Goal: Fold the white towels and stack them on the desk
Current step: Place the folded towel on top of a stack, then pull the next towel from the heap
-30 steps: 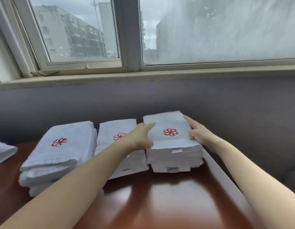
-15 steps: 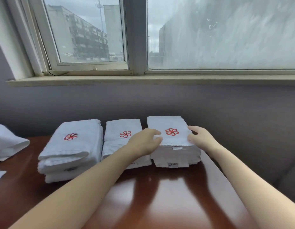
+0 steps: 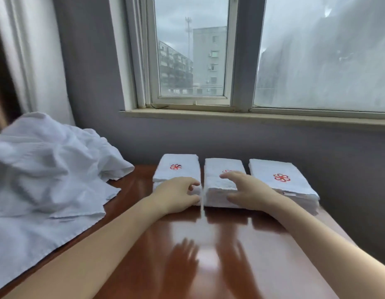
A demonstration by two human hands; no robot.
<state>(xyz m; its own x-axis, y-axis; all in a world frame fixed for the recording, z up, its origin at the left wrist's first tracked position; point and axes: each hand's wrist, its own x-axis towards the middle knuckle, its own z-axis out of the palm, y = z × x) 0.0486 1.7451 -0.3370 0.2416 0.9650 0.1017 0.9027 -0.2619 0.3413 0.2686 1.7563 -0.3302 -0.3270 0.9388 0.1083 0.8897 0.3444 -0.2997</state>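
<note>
Your right hand (image 3: 249, 190) lays spread fingers (image 3: 229, 175) on the middle stack (image 3: 217, 192); your left hand (image 3: 176, 195) pinches the left stack (image 3: 178, 167) on the surface (image 3: 208, 244).

— The folded towels (image 3: 280, 169)?
— White, with red flower emblems.
— And the bench (image 3: 208, 244)?
— Glossy reddish-brown. The crumpled linen (image 3: 47, 169) at nine o'clock is plain white, the wall (image 3: 208, 137) grey-lilac.
</note>
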